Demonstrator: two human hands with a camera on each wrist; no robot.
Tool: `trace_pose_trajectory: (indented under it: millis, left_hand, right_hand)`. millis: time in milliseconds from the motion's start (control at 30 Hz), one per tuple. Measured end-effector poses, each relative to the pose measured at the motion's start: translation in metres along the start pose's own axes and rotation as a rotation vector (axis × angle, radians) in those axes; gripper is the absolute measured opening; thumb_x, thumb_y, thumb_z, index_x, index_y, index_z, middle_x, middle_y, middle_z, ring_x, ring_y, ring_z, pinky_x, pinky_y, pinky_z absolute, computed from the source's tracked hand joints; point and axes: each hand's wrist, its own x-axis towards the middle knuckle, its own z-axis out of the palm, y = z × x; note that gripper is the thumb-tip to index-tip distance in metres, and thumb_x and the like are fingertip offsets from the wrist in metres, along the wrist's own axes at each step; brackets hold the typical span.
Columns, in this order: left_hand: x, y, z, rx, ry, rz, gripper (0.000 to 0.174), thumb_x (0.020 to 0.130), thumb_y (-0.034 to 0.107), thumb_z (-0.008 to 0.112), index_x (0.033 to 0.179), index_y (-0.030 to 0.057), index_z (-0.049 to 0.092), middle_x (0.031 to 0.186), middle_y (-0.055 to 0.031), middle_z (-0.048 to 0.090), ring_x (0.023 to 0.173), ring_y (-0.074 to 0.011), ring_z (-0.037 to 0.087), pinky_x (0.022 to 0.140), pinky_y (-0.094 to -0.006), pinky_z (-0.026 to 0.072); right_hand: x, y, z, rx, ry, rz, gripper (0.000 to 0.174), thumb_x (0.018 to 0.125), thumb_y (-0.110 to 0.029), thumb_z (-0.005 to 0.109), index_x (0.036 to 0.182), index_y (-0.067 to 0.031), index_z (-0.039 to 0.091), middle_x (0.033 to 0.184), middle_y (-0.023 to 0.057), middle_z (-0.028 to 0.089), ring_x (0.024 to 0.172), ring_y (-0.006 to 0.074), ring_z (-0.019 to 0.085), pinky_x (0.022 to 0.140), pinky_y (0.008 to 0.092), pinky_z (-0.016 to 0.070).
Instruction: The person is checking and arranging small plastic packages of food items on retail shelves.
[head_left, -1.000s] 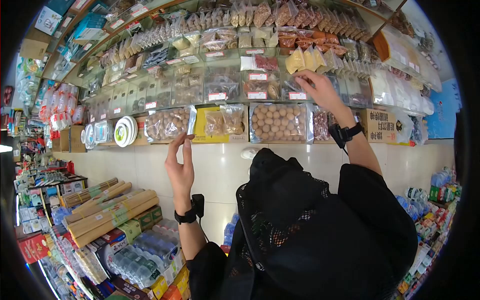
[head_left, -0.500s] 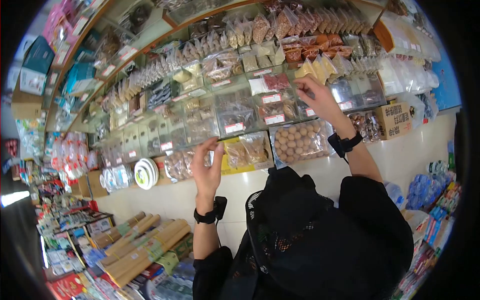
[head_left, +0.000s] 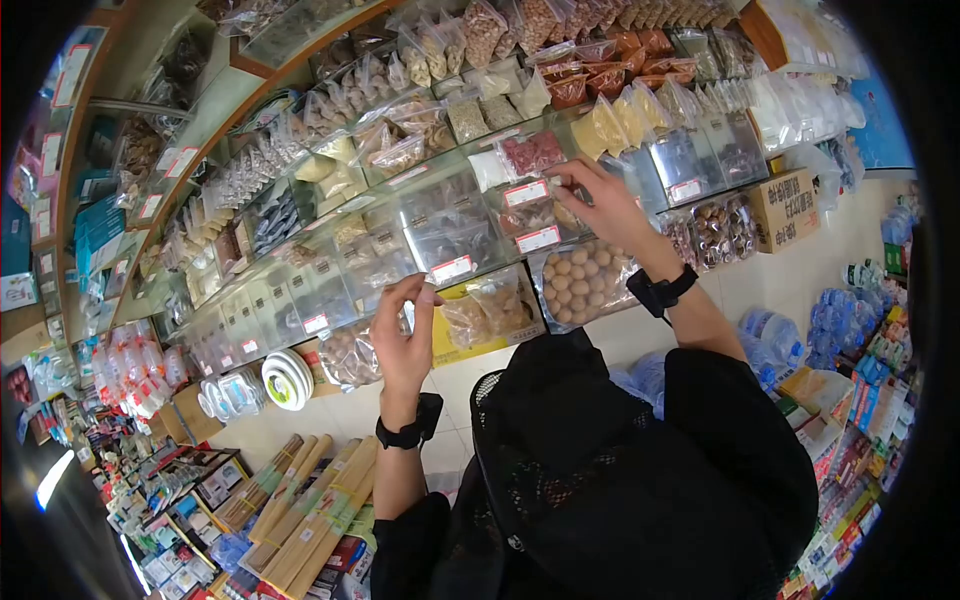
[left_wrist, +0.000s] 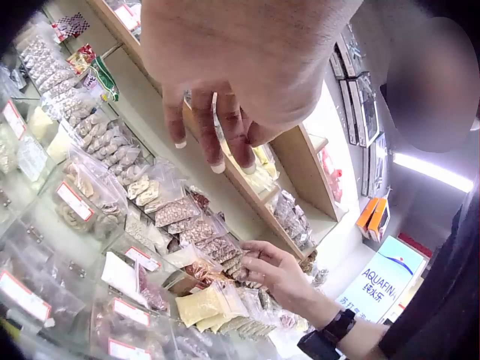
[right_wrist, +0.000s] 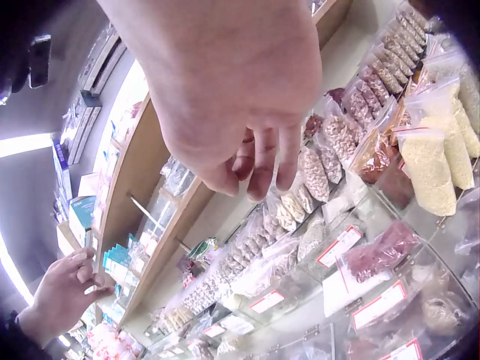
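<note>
My right hand [head_left: 605, 208], fingers loosely bent and holding nothing, hovers over the clear bins near a pouch of dark red pieces [head_left: 533, 152]. Bags of yellow powder [head_left: 600, 128] stand just beyond it. Over the front of the display is my left hand [head_left: 403, 345], thumb and fingers apart with nothing between them. Close by it are a yellow box with bags [head_left: 485, 318] and a bin of dark dried goods [head_left: 450, 230]. In the right wrist view, the yellow powder bags [right_wrist: 426, 169] and the dark red pouch [right_wrist: 382, 251] lie to the right of the right hand [right_wrist: 240, 105].
A large bag of round brown nuts [head_left: 578, 285] lies along the front edge. Stacked white plates [head_left: 287, 380] sit at its left. Bundled wooden sticks [head_left: 315, 505] stand on the floor lower left, water bottles [head_left: 840, 320] at right. Wooden shelves [left_wrist: 296, 169] rise behind the bins.
The head view has turned, so the display now slants. My right hand has moved from beside the yellow powder bags leftward to the dark red pouch. My left hand has come over the front bins.
</note>
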Motion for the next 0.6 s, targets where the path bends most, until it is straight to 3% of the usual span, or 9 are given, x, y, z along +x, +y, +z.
trace_pose_trajectory:
  millis: [233, 300, 367, 467, 533, 600]
  left_hand:
    - [0.003, -0.011, 0.013, -0.072, -0.006, 0.016, 0.021, 0.098, 0.008, 0.063, 0.116, -0.0032, 0.062, 0.097, -0.0134, 0.07, 0.082, -0.0157, 0.069, 0.084, -0.0307, 0.0514]
    - [0.002, -0.014, 0.018, -0.098, 0.029, -0.021, 0.02, 0.095, 0.004, 0.065, 0.114, -0.0011, 0.063, 0.085, -0.0103, 0.069, 0.081, -0.0165, 0.066, 0.081, -0.0307, 0.0494]
    - [0.001, -0.019, 0.021, -0.131, 0.018, -0.022, 0.02, 0.096, 0.005, 0.065, 0.115, -0.0012, 0.063, 0.084, -0.01, 0.069, 0.08, -0.0168, 0.066, 0.08, -0.0308, 0.0494]
    - [-0.002, -0.031, 0.021, -0.148, -0.008, -0.011, 0.02, 0.097, 0.005, 0.064, 0.115, -0.0016, 0.062, 0.085, -0.01, 0.07, 0.081, -0.0171, 0.066, 0.079, -0.0308, 0.0495]
    - [-0.002, -0.034, 0.019, -0.137, -0.026, 0.007, 0.02, 0.097, 0.005, 0.063, 0.116, -0.002, 0.062, 0.086, -0.0103, 0.07, 0.081, -0.0171, 0.066, 0.079, -0.0307, 0.0495]
    - [-0.001, -0.033, 0.015, -0.117, -0.077, -0.025, 0.021, 0.101, 0.009, 0.058, 0.118, -0.0035, 0.06, 0.097, -0.0126, 0.069, 0.084, -0.0161, 0.068, 0.084, -0.0311, 0.0515]
  right_hand:
    - [0.014, -0.005, 0.009, 0.031, -0.028, -0.008, 0.024, 0.094, -0.01, 0.063, 0.118, -0.0073, 0.062, 0.104, 0.0103, 0.059, 0.088, 0.026, 0.065, 0.078, 0.0358, 0.0524]
    - [0.023, 0.006, 0.016, 0.074, 0.05, -0.001, 0.024, 0.094, -0.011, 0.063, 0.118, -0.0073, 0.062, 0.105, 0.0113, 0.059, 0.088, 0.0267, 0.066, 0.079, 0.0353, 0.0528]
    - [0.035, 0.034, 0.023, 0.121, 0.131, 0.004, 0.024, 0.094, -0.011, 0.063, 0.118, -0.0073, 0.063, 0.107, 0.0124, 0.06, 0.089, 0.0275, 0.066, 0.08, 0.0348, 0.0532]
    - [0.066, 0.084, 0.025, -0.055, 0.217, 0.154, 0.029, 0.094, -0.018, 0.063, 0.121, -0.0069, 0.064, 0.116, 0.016, 0.061, 0.094, 0.0289, 0.068, 0.084, 0.0361, 0.0546]
    - [0.089, 0.101, 0.025, -0.206, 0.123, 0.275, 0.042, 0.094, -0.028, 0.062, 0.13, -0.006, 0.06, 0.132, 0.0204, 0.055, 0.109, 0.0329, 0.065, 0.093, 0.0405, 0.0529]
    - [0.109, 0.11, 0.025, -0.267, 0.049, 0.351, 0.047, 0.094, -0.032, 0.06, 0.134, -0.0069, 0.058, 0.138, 0.0214, 0.052, 0.115, 0.0346, 0.062, 0.097, 0.0418, 0.0508]
